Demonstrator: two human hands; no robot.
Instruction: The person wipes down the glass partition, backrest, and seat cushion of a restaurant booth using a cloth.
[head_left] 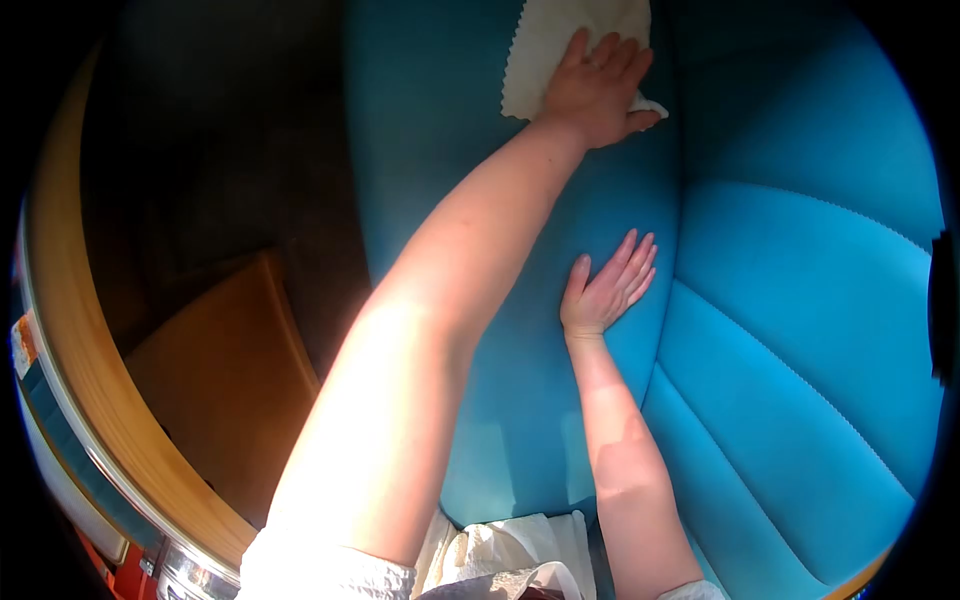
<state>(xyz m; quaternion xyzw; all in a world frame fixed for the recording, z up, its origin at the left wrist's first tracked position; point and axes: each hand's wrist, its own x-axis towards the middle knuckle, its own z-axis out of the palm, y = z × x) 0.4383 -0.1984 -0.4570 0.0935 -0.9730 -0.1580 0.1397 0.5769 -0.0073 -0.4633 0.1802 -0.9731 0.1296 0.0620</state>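
Observation:
A cream cloth with a zigzag edge (535, 60) lies on the blue padded seat (420, 150) at the top of the view. On it my left hand (598, 90) presses flat, palm down, with its fingers spread and its thumb out to the right near the cloth's corner. Lower down, my right hand (608, 290) rests palm down on the same seat, close to the seam with the backrest. Its fingers are stretched out, the thumb is apart, and it holds nothing.
The ribbed blue backrest (800, 290) fills the right side. At the left are a curved wooden edge (120, 400) with metal trim, an orange-brown panel (230, 350) and a dark area below the seat. White fabric (520, 545) shows at the bottom.

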